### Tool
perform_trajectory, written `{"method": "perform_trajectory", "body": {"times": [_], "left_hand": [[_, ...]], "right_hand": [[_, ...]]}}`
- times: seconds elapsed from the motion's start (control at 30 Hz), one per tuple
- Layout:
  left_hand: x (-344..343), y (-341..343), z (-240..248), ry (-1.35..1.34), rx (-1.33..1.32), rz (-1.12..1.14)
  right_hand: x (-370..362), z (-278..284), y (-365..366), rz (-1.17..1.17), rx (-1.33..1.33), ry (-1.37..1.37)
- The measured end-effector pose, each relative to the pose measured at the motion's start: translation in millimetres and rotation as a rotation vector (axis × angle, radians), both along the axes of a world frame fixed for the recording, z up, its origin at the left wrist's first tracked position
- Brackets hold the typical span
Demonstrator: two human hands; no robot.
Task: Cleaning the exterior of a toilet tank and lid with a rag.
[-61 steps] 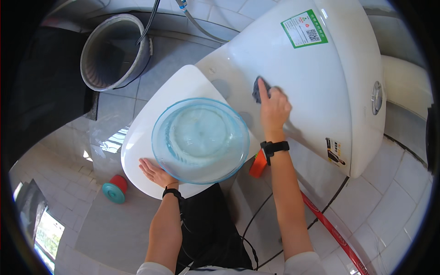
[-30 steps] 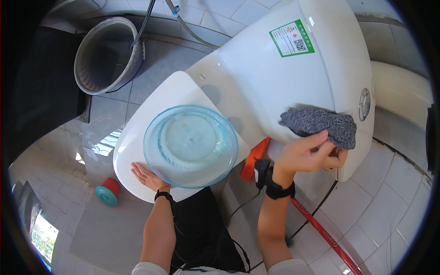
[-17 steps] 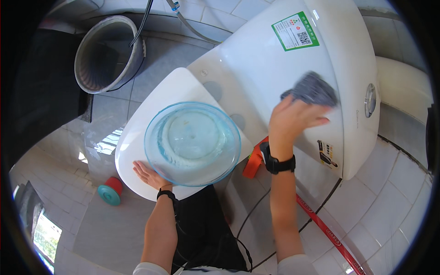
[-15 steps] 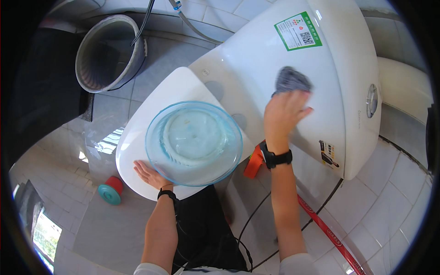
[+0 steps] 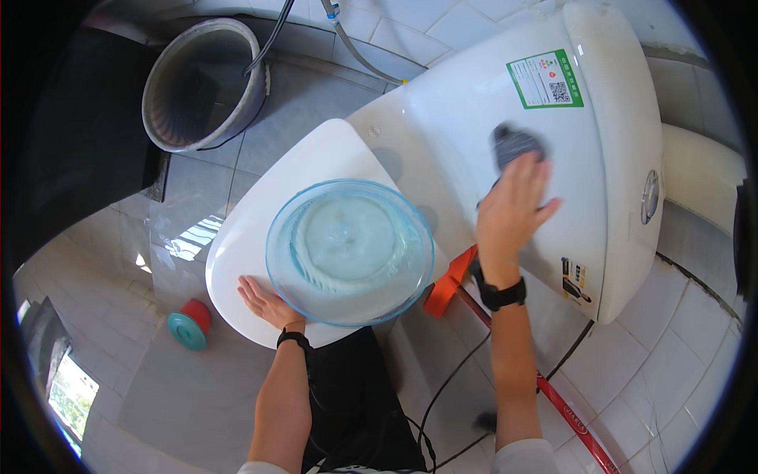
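Grey cloth is up on the white toilet tank, kinda blurry, under the fingers of the right hand; green-edged sticker just above it, flush button off to the right; clear blue basin hogs a good chunk of the toilet lid, so it sits right between the two hands; orange thing pokes out beside the right wrist, and a red pole runs along under that forearm; bucket is on the floor at upper left, red-and-teal pot-looking thing lower left. As for pose, right arm's reaching up and forward, back of the hand showing, fingers stretched out close together, thumb sticking out sideways; can't tell if anything's pinched underneath; left hand is palm down on the lid by the basin rim, fingers a bit spread.
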State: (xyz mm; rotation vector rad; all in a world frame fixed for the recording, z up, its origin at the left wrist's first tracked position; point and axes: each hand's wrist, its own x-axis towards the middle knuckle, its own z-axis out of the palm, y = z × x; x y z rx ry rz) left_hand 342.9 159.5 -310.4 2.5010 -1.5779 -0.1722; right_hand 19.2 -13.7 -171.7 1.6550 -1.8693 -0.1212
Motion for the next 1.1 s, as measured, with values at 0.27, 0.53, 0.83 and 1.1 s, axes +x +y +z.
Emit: {"method": "perform_trajectory", "body": {"times": [0.27,0.53,0.83,1.1], "left_hand": [[1,0,-4,0.018,-0.028,0.009],[-7,-3,0,0.04,0.0,0.016],[-1,-1,0,0.023,-0.016,0.022],[8,0,1,0.004,-0.011,0.009]], "right_hand": [[27,20,-59,0.123,-0.034,-0.024],[-16,-78,32,0.184,0.451,-0.088],[33,37,-62,-0.032,-0.101,0.009],[43,-26,-89,0.236,0.194,-0.108]]}}
